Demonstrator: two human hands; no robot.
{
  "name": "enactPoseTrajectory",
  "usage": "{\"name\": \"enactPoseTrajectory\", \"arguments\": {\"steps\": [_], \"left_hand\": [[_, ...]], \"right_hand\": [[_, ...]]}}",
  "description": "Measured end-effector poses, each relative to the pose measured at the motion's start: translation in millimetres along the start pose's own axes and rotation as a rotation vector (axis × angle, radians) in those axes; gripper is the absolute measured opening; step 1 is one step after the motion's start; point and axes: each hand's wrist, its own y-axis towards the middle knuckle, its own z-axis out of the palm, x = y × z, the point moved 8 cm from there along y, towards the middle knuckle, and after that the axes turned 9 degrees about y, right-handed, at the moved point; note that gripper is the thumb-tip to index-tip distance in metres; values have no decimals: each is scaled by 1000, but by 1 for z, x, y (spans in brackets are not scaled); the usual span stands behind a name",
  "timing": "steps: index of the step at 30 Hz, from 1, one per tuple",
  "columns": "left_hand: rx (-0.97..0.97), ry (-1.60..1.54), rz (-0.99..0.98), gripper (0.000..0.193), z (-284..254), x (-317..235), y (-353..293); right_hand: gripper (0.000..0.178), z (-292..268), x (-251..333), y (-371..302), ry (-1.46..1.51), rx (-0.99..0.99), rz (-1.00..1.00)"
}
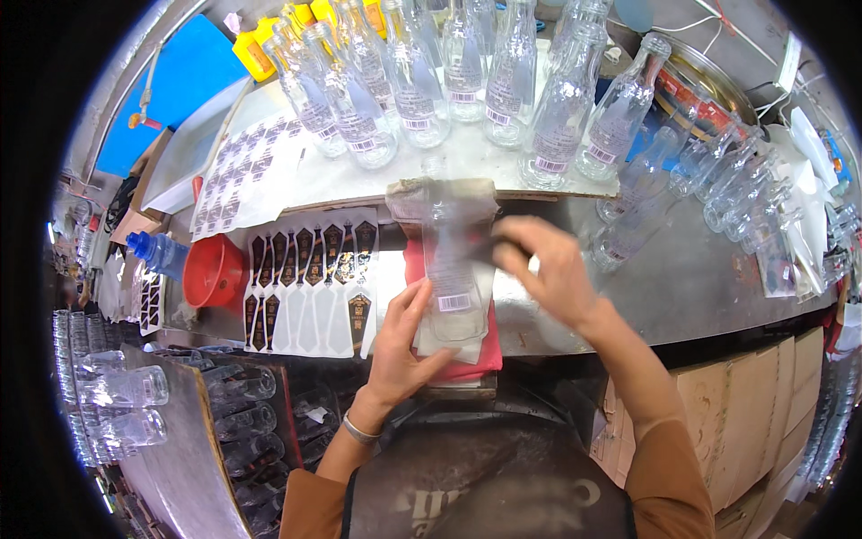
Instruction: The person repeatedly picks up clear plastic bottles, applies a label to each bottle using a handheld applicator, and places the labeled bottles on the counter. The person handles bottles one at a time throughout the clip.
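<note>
**Ana:** Steel worktop (709, 278) runs across the view, with a white board at the back carrying a row of upright clear glass bottles (503, 81). What sits right in front of the person?

**Ben:** A single clear bottle (453, 247) lying flat on a red cloth pad (485, 355), its neck pointing away from the person and its base toward them. So its long axis runs near to far, about midway between the two hands.

**Ana:** And the hands?

**Ben:** The left hand (404, 346) is at the bottle's near end, fingers spread flat, thumb side against the glass close to a small white barcode label (454, 302). The right hand (548, 269) lies over the bottle's right flank, higher up, fingers curled loosely against it. It is blurred, so I cannot tell whether it grips or only presses. The left is nearer the base, the right nearer the shoulder.

**Ana:** What crowds the spot?

**Ben:** Left of the pad, a sheet of dark shield-shaped labels (310, 283) with many already peeled off. Further left, a red funnel (214, 269) beside a blue-capped bottle (157, 253). To the right, unlabelled bottles lying on their sides (718, 184), well apart from the hands. Nothing stands between either hand and the bottle.
</note>
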Motion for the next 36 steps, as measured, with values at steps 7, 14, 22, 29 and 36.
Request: {"name": "enactPoseTrajectory", "arguments": {"steps": [7, 14, 22, 29, 36], "left_hand": [[-152, -58, -57, 106, 5, -13, -1], [-172, 23, -32, 124, 15, 4, -9], [-111, -173, -28, 117, 7, 0, -12], [-157, -657, -304, 80, -8, 27, 16], [-105, -658, -451, 70, 28, 41, 60]], "right_hand": [[13, 37, 41, 57, -265, 164, -228], [8, 92, 81, 14, -274, 604, -318], [11, 66, 88, 6, -25, 602, -317], [14, 26, 55, -8, 40, 147, -398], [25, -12, 11, -47, 513, 132, 458]]}}
